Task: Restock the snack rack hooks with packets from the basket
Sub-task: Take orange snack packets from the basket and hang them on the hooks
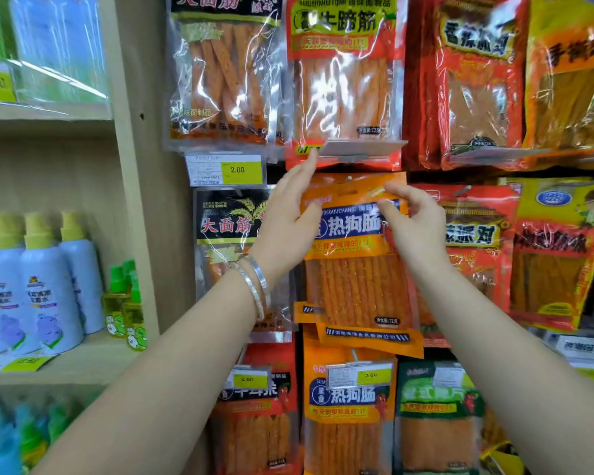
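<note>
At the middle of the snack rack (pixel 460 174), orange packet (pixel 357 286) held flat by its header: left hand (pixel 288 217) gripping at ten o'clock, right hand (pixel 415 228) fingers (pixel 403 193) pinching at two o'clock. Probably light, floppy, slick film; best held near the hang hole.

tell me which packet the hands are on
The orange packet with the blue band in the middle row: the left hand and right hand hold its top. Its twin below and the rest hang untouched.
</note>
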The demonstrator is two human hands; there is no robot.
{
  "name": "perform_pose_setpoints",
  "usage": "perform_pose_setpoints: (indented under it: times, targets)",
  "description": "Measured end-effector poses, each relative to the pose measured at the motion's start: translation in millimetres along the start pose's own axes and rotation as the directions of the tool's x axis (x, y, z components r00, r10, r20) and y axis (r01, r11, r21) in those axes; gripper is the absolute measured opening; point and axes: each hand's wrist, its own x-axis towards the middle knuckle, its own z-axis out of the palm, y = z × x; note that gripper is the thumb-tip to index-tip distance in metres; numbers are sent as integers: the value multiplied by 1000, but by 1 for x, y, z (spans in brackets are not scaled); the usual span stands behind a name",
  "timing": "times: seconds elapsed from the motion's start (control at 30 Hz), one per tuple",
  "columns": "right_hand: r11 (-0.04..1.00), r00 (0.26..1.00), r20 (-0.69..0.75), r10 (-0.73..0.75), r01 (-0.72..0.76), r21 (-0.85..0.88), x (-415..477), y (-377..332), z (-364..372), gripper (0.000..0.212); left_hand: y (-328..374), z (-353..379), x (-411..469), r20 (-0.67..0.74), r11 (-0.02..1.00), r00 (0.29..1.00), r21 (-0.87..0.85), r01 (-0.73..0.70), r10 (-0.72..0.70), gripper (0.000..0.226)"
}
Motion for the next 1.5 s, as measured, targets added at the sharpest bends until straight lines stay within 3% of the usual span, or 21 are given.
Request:
perform_pose_setpoints:
  times: [0.13, 0.2, 0.33, 0.43, 0.6, 0.8, 0.97, 1.13, 1.2, 1.3, 1.4, 1.5]
  targets:
    - [996, 995, 58, -77, 74, 54, -4, -6, -2, 32, -3, 0, 3, -20, 999, 999, -20, -30, 29, 59]
    - [990, 999, 15, -52, 50, 134, -6, -8, -1, 36, -4, -1, 4, -26, 999, 999, -17, -37, 37, 59]
    - [914, 981, 59, 184, -193, 357, -8, -11, 6, 38, -5, 0, 3, -16, 998, 1000, -52, -19, 19, 60]
    - [903, 963, 104, 248, -269, 336, -8, -12, 6, 11, -5, -1, 2, -17, 999, 1000, -33, -8, 7, 59]
    - [902, 971, 46, 234, -235, 361, 0, -18, 6, 12, 0, -3, 2, -27, 999, 1000, -31, -8, 7, 58]
    - [908, 968, -27, 251, -226, 353, 16, -23, 9, 13, 2, -2, 0, -62, 995, 998, 102, 15, -9, 61]
    - [956, 969, -65, 239, -223, 191, 30, -12, 16, 10, 1, 0, 0, -66, 998, 998, 56, 6, -2, 60]
    - [996, 990, -108, 88, -84, 42, 24, 6, 16, 18, -10, 5, -7, 15, 1000, 1000, -16, -26, 26, 62]
    - [999, 991, -129, 17, -23, -42, 11, 12, 15, 40, -22, 11, -16, 59, 999, 998, 54, 0, -3, 60]
    - [911, 960, -140, -242, 175, -374, -22, 24, 11, 64, -47, 21, -38, 128, 977, 991, 214, 21, -50, 58]
    - [715, 915, 115, -388, 377, -588, -58, 44, 12, 67, -71, 30, -61, 219, 939, 975, 342, -41, -38, 62]
    - [637, 882, 368, -295, 468, -612, -74, 65, 16, 66, -91, 44, -72, 323, 904, 945, 416, -94, -50, 72]
